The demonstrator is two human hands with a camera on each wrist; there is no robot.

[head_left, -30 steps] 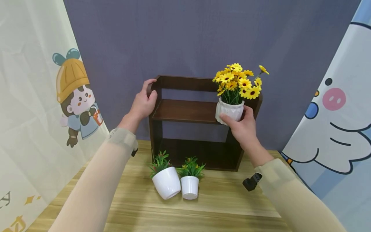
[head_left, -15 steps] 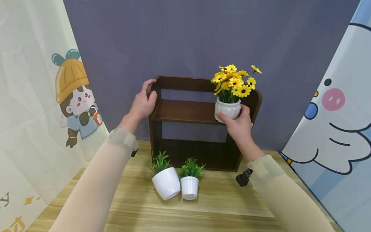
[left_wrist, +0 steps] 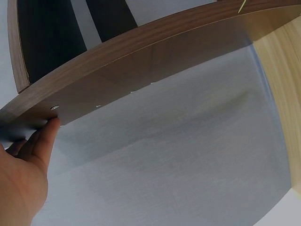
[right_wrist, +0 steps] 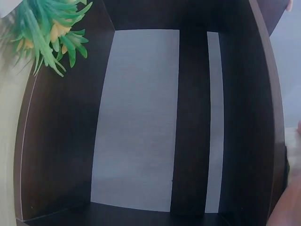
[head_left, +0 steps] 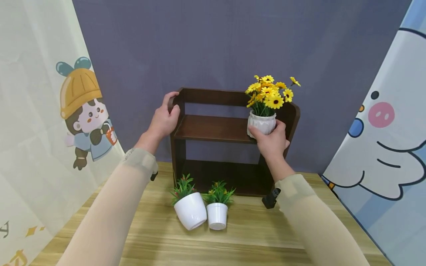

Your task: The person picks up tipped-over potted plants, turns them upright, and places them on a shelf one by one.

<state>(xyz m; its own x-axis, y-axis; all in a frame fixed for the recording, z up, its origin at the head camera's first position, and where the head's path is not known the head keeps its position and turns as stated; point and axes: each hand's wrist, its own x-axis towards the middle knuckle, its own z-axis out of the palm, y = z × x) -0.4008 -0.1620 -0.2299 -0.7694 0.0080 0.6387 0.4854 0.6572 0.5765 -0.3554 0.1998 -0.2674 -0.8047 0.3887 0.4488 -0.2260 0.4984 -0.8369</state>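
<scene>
A dark brown two-tier wooden shelf (head_left: 213, 128) stands on the table. My left hand (head_left: 164, 120) grips the top of its left side panel, fingers over the edge; in the left wrist view that hand (left_wrist: 26, 174) shows against the panel's outer face. My right hand (head_left: 273, 143) holds a white ribbed pot of yellow daisy-like flowers (head_left: 262, 123) at the right end of the upper tier, thumb on the pot's front. In the right wrist view the pot is out of sight, and only a strip of the hand (right_wrist: 287, 202) shows at the lower right.
Two potted plants lie in front of the shelf on the wood-grain table (head_left: 186, 247): a larger tilted white pot (head_left: 191, 211) on the left and a smaller white pot (head_left: 217, 217) beside it. A grey-blue curtain (head_left: 213, 44) hangs behind, with printed cloths at both sides.
My right hand and forearm have shifted left, bringing the flower pot slightly left and more upright on the upper tier. My left hand keeps its hold on the side panel.
</scene>
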